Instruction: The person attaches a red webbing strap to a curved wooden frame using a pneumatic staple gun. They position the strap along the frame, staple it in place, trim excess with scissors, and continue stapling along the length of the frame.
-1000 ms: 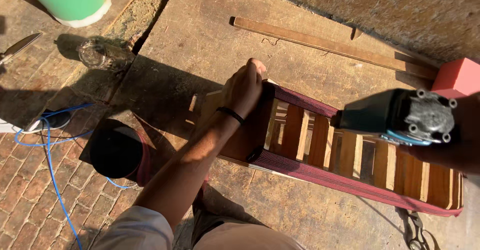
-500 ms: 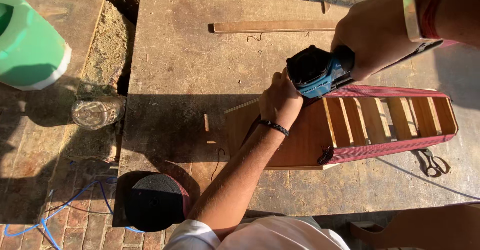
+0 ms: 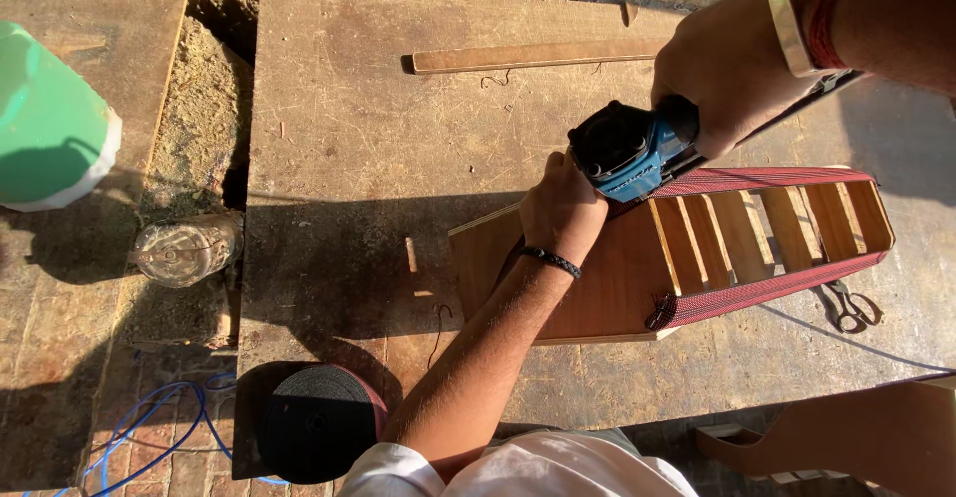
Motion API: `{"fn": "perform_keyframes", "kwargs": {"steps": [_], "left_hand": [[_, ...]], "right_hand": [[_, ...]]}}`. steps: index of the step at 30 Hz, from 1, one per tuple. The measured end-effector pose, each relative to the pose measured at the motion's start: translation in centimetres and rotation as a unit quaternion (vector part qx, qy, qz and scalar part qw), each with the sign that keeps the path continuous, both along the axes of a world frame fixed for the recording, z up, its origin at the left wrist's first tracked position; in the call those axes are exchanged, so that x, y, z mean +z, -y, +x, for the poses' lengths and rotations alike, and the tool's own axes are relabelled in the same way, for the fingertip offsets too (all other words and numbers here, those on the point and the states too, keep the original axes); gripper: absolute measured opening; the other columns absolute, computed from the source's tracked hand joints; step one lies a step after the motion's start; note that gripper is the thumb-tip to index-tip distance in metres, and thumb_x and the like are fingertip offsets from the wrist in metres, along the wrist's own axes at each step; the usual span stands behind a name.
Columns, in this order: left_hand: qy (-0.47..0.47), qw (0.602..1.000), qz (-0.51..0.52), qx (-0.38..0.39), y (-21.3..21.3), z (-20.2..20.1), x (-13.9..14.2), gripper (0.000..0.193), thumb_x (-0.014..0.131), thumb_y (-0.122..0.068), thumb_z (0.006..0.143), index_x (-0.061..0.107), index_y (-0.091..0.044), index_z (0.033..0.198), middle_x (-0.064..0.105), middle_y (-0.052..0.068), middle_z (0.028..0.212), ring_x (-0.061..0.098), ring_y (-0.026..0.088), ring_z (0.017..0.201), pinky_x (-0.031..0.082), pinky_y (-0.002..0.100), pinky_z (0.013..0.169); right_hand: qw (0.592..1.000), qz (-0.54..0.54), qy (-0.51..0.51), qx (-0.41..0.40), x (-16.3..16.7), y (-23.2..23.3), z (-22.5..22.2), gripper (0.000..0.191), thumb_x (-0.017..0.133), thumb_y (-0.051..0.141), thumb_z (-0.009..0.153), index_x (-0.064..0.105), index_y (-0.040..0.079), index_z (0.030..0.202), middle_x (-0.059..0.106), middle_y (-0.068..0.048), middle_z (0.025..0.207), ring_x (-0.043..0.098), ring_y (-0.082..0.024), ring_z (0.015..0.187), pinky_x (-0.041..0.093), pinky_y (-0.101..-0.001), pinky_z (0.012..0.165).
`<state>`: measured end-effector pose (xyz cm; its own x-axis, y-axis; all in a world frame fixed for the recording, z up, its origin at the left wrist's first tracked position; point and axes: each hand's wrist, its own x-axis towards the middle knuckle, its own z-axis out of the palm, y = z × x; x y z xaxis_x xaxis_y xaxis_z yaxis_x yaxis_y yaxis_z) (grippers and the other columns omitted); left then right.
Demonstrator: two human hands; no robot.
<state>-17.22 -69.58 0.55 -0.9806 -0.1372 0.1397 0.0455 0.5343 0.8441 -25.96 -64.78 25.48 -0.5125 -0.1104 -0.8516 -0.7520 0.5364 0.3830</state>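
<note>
Your right hand (image 3: 732,84) is wrapped tight around the handle of a blue-and-black power tool (image 3: 629,150), its nose pressed down just beside your left hand (image 3: 563,208). That hand lies curled on the upper edge of a smooth plywood frame (image 3: 588,278), fingers hidden behind the tool. Right of both hands, wooden slats (image 3: 757,228) run between maroon ribbed webbing (image 3: 757,293). Scissors (image 3: 848,305) lie beyond the frame's lower edge, partly in shadow.
</note>
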Motion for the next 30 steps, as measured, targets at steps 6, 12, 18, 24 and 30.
{"fn": "perform_keyframes", "kwargs": {"steps": [6, 12, 18, 24, 30], "left_hand": [[-0.019, 1.0, 0.009, -0.003, -0.1, -0.2, -0.2, 0.027, 0.065, -0.024, 0.091, 0.061, -0.006, 0.11, 0.07, 0.016, 0.099, 0.073, 0.036, 0.077, 0.061, 0.045, 0.061], [-0.038, 0.999, 0.015, 0.001, -0.3, -0.1, -0.6, 0.027, 0.068, -0.023, 0.09, 0.064, -0.004, 0.108, 0.072, 0.017, 0.094, 0.074, 0.035, 0.075, 0.061, 0.044, 0.06], [-0.06, 0.998, 0.03, 0.005, -0.6, -0.1, -1.5, 0.027, 0.072, -0.023, 0.089, 0.067, -0.003, 0.106, 0.075, 0.018, 0.089, 0.075, 0.034, 0.074, 0.061, 0.043, 0.059], [-0.085, 0.995, 0.014, 0.053, -1.4, -0.1, -2.7, 0.012, 0.067, -0.01, 0.086, 0.064, -0.001, 0.094, 0.073, 0.019, 0.081, 0.073, 0.037, 0.068, 0.06, 0.046, 0.057], [-0.064, 0.997, 0.017, 0.043, -1.5, -0.2, -3.0, 0.006, 0.066, -0.007, 0.081, 0.064, -0.001, 0.081, 0.07, 0.019, 0.07, 0.071, 0.039, 0.064, 0.059, 0.048, 0.056]], "right_hand": [[0.999, 0.024, -0.014, -0.026, 0.4, 1.4, 1.8, 0.015, 0.073, 0.03, 0.084, 0.077, 0.016, 0.084, 0.072, -0.004, 0.066, 0.066, -0.02, 0.065, 0.055, -0.0385, 0.07], [0.999, 0.032, -0.012, 0.01, 1.0, 2.7, 2.5, 0.023, 0.071, 0.035, 0.088, 0.078, 0.013, 0.088, 0.073, -0.005, 0.07, 0.067, -0.019, 0.067, 0.057, -0.0397, 0.07], [0.997, 0.061, -0.05, 0.016, 1.1, 3.5, 2.9, 0.022, 0.07, 0.033, 0.087, 0.078, 0.012, 0.093, 0.075, -0.008, 0.077, 0.071, -0.023, 0.075, 0.06, -0.042, 0.076], [0.996, 0.057, -0.058, 0.027, 0.5, 3.7, 2.4, 0.024, 0.072, 0.033, 0.086, 0.078, 0.011, 0.095, 0.075, -0.009, 0.078, 0.072, -0.024, 0.076, 0.059, -0.0425, 0.075], [0.996, 0.045, -0.066, 0.035, -0.4, 3.6, 1.5, 0.026, 0.073, 0.033, 0.085, 0.078, 0.01, 0.096, 0.075, -0.009, 0.079, 0.072, -0.024, 0.077, 0.059, -0.043, 0.075]]}}
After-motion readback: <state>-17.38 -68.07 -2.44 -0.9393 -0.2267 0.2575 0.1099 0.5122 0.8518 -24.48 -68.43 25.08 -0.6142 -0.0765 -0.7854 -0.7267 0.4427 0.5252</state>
